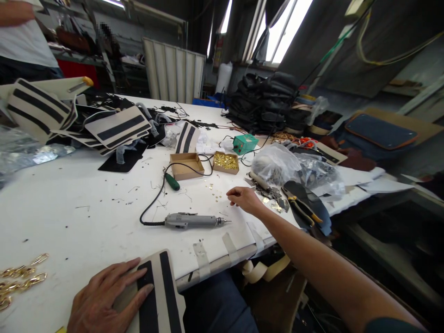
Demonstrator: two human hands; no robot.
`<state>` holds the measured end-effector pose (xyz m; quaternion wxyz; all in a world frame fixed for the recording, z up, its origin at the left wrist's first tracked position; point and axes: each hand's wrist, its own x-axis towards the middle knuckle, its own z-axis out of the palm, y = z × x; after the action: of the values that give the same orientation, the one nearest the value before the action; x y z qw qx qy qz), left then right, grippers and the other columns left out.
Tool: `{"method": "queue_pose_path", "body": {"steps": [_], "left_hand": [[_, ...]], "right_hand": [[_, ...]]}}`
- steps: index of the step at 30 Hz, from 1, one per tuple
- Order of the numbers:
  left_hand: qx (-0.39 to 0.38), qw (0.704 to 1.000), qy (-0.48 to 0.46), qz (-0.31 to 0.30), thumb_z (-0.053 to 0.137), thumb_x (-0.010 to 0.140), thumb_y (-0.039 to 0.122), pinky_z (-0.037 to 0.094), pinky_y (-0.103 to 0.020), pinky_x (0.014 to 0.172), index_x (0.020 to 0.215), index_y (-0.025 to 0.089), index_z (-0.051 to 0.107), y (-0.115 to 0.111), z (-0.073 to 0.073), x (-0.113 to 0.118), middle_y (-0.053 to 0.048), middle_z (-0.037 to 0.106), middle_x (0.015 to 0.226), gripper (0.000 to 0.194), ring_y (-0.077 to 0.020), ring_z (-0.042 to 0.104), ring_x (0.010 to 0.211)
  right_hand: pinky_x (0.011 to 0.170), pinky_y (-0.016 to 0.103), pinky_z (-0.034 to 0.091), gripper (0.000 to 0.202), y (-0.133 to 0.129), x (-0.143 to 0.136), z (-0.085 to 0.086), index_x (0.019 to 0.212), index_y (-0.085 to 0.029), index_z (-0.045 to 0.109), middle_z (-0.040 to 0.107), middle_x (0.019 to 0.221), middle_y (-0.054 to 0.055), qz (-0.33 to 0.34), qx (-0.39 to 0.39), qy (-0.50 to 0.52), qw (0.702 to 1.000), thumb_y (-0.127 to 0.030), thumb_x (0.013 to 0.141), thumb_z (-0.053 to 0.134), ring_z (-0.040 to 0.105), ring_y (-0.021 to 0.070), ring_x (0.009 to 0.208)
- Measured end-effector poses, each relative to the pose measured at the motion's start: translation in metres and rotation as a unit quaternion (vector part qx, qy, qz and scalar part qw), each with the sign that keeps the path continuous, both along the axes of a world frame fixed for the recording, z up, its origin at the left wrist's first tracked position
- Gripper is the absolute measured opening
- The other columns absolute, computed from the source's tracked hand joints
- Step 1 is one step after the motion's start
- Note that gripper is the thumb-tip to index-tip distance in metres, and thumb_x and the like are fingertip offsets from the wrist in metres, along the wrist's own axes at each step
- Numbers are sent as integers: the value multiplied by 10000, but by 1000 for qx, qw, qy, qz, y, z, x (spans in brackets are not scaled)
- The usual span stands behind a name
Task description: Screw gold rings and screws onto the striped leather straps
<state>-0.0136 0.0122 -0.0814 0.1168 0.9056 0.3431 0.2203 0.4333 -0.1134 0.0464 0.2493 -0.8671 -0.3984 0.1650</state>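
Striped panel (160, 286) at the near edge of the white table (114, 217), partly covered by the left hand (111, 296). The panel is pale beige, with two broad dark bands running lengthwise, a rounded far corner and a small step in its right edge. The left fingers lie extended and loosely spread on its surface, clasping nothing. The right hand (243, 199) is beside loose gold bits (217, 196), fingers bent and drawn together; whether they pinch anything cannot be told. An electric screwdriver (192, 221) lies between panel and bits.
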Motion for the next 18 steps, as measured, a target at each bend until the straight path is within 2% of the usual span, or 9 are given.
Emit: {"method": "queue_pose_path", "body": {"steps": [3,6,14,18], "left_hand": [[10,1000,7,-19,677,823,672,495,-470,977,1172,449,772,5,-6,-3,63,705,1393,425,-314,616,1253],[19,1000,2,-25,672,828,687,497,-454,989,1173,440,778,6,-7,-4,60,708,1389,438,-306,617,1251],[20,999,-10,-26,672,823,688,514,-479,961,1163,451,774,3,-4,-3,60,717,1371,426,-318,630,1234],[26,999,-14,-24,685,829,657,498,-494,990,1173,449,768,3,-3,-2,69,711,1378,410,-322,626,1242]], "right_hand": [[613,206,491,189,24,-3,-10,1026,-168,757,744,704,6,-21,10,9,1000,-208,895,628,680,128,633],[620,216,482,176,34,-3,-14,972,-172,773,702,630,-19,-27,-3,9,1000,-188,870,631,621,123,571],[683,223,493,208,44,-8,-7,946,-162,807,712,628,0,-39,-59,-21,997,-171,844,626,660,149,624],[637,210,499,225,48,-11,-5,952,-155,804,726,617,11,-48,-79,-26,995,-173,836,612,664,144,571]]}}
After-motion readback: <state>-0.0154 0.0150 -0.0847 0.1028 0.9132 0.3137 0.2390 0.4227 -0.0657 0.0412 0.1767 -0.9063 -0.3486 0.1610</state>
